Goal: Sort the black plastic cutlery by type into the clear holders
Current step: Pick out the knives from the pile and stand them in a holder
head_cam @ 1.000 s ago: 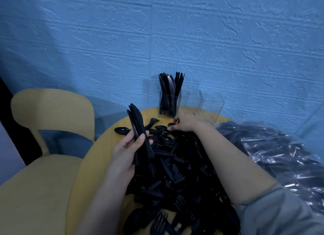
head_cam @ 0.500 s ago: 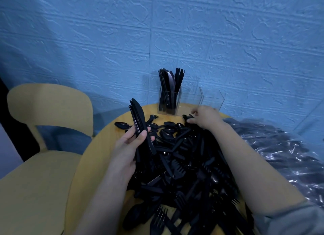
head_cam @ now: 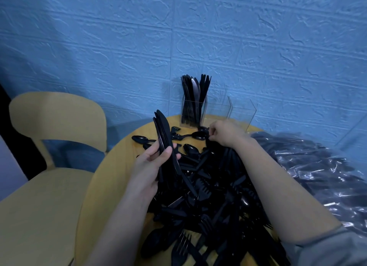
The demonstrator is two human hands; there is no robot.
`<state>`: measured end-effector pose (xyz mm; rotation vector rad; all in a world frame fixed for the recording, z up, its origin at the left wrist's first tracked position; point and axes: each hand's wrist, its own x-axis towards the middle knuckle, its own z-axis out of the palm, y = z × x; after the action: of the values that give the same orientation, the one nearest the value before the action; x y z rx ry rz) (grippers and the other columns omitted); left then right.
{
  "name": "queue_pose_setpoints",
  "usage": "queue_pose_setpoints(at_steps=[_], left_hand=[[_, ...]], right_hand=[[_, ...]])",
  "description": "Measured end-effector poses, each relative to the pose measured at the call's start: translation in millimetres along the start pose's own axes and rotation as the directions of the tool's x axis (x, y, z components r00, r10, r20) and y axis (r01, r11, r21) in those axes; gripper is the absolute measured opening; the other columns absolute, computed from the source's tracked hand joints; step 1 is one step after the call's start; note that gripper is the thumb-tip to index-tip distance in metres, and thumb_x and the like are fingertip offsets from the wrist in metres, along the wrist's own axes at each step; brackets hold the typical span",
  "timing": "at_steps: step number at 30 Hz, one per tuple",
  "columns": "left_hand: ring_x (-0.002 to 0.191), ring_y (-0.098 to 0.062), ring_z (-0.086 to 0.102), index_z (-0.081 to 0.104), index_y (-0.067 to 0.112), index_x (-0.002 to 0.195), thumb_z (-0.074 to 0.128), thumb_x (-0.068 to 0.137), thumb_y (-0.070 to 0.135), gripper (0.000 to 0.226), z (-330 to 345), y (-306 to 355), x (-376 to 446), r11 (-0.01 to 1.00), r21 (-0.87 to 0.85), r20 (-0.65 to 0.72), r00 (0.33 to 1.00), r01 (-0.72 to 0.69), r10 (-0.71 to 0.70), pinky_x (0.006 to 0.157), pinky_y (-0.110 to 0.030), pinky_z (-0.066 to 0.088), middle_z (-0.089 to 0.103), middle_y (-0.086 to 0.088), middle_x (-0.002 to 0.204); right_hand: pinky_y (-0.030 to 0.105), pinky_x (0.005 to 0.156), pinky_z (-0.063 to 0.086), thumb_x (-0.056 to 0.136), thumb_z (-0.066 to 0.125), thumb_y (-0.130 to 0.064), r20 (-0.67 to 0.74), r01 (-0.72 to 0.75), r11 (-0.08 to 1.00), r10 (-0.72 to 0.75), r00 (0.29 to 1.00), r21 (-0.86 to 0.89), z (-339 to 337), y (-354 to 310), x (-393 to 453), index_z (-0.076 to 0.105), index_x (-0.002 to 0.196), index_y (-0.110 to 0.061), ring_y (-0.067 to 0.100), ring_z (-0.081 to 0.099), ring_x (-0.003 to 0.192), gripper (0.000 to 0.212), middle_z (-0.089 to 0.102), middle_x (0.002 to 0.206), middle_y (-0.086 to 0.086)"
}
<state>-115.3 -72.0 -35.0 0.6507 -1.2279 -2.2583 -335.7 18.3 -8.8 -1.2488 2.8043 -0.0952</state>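
A big heap of black plastic cutlery (head_cam: 214, 188), forks, spoons and knives mixed, covers the round yellow table (head_cam: 111, 178). My left hand (head_cam: 151, 166) grips a bundle of black knives (head_cam: 163, 134) that stands upright over the heap's left side. My right hand (head_cam: 226, 134) reaches to the heap's far edge, its fingers curled and pinching a black piece next to a spoon (head_cam: 198, 135); which piece cannot be told. At the back stand three clear holders: the left holder (head_cam: 193, 113) is full of knives, the middle holder (head_cam: 217, 111) and right holder (head_cam: 241, 115) look empty.
A yellow chair (head_cam: 55, 138) stands to the left of the table. A crumpled clear plastic bag (head_cam: 317, 166) with more black cutlery lies to the right. A blue textured wall rises right behind the holders.
My right hand moved right along the heap's far edge, then came back a little to the left and now pinches a piece there. My left hand kept holding the knife bundle almost still.
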Motion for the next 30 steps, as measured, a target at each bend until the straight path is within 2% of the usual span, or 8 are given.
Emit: queue_pose_setpoints(at_steps=[5,8,11,14,19,23,25,30], left_hand=[[0.085,-0.018,0.071,0.063,0.015,0.121,0.062,0.087,0.005,0.036,1,-1,1,1.0,0.008,0.003,1.0,-0.001,0.001,0.057,-0.027,0.055,0.072,-0.003,0.107],[0.087,-0.019,0.071,0.061,0.013,0.124,0.061,0.087,0.006,0.038,1,-2,2,1.0,0.006,0.006,1.0,0.002,-0.002,0.057,-0.028,0.056,0.072,-0.002,0.106],[0.087,-0.019,0.071,0.061,0.013,0.125,0.061,0.087,0.006,0.039,0,-1,2,1.0,0.005,0.011,1.0,0.001,-0.001,0.057,-0.028,0.056,0.072,-0.002,0.107],[0.086,-0.017,0.071,0.061,0.013,0.125,0.061,0.087,0.007,0.038,0,0,2,1.0,0.002,0.019,1.0,-0.004,0.004,0.056,-0.027,0.055,0.072,-0.002,0.107],[0.083,-0.014,0.071,0.062,0.015,0.123,0.06,0.088,0.007,0.036,-2,4,2,1.0,0.004,0.01,1.0,-0.02,0.02,0.055,-0.026,0.055,0.072,0.001,0.104],[0.085,-0.016,0.071,0.064,0.017,0.118,0.059,0.088,0.007,0.032,-8,8,2,0.999,-0.021,-0.034,0.999,-0.037,0.036,0.056,-0.027,0.055,0.071,0.0,0.107],[0.085,-0.016,0.071,0.064,0.017,0.118,0.059,0.088,0.007,0.032,-10,8,1,0.999,-0.03,-0.045,0.998,-0.038,0.037,0.056,-0.027,0.055,0.071,0.0,0.107],[0.086,-0.016,0.071,0.066,0.021,0.111,0.06,0.088,0.007,0.028,-10,8,-2,0.999,-0.018,-0.046,0.998,-0.035,0.034,0.057,-0.028,0.056,0.072,0.001,0.107]], right_hand=[[0.029,0.073,0.043,0.089,0.061,-0.021,-0.152,-0.107,0.993,0.114,0.982,0.058,-4,14,-8,0.064,0.102,-0.018,0.024,0.059,0.1,0.014,0.064,0.107,0.003],[0.033,0.078,0.05,0.085,0.064,-0.017,-0.185,-0.125,0.981,0.152,0.971,0.147,-10,19,-14,0.064,0.086,-0.022,0.024,0.061,0.097,0.005,0.065,0.099,0.003],[0.03,0.076,0.049,0.082,0.072,-0.029,0.016,-0.094,0.992,0.093,0.996,0.089,-16,13,-21,0.066,0.078,-0.022,0.021,0.062,0.091,0.009,0.065,0.087,0.001],[0.029,0.079,0.047,0.078,0.071,-0.049,0.32,-0.076,0.996,0.061,0.946,0.036,-19,3,-29,0.07,0.098,-0.016,0.017,0.058,0.093,0.039,0.065,0.096,-0.002],[0.03,0.077,0.045,0.078,0.06,-0.065,0.347,-0.052,0.997,0.068,0.935,-0.056,-8,-12,-30,0.06,0.118,-0.009,0.024,0.057,0.104,0.07,0.061,0.115,0.006],[0.029,0.067,0.046,0.089,0.06,-0.042,0.199,-0.087,0.996,0.079,0.977,0.031,-1,-18,-26,0.065,0.106,-0.005,0.025,0.06,0.096,0.041,0.065,0.107,0.009],[0.031,0.071,0.049,0.088,0.062,-0.035,0.112,-0.128,0.983,0.113,0.987,0.131,-1,-15,-24,0.067,0.099,-0.004,0.022,0.06,0.085,0.033,0.066,0.094,0.006],[0.024,0.057,0.038,0.087,0.062,-0.02,0.021,-0.208,0.882,0.22,0.975,0.423,-14,-1,-29,0.069,0.079,-0.011,0.012,0.05,0.06,0.014,0.053,0.061,-0.003]])
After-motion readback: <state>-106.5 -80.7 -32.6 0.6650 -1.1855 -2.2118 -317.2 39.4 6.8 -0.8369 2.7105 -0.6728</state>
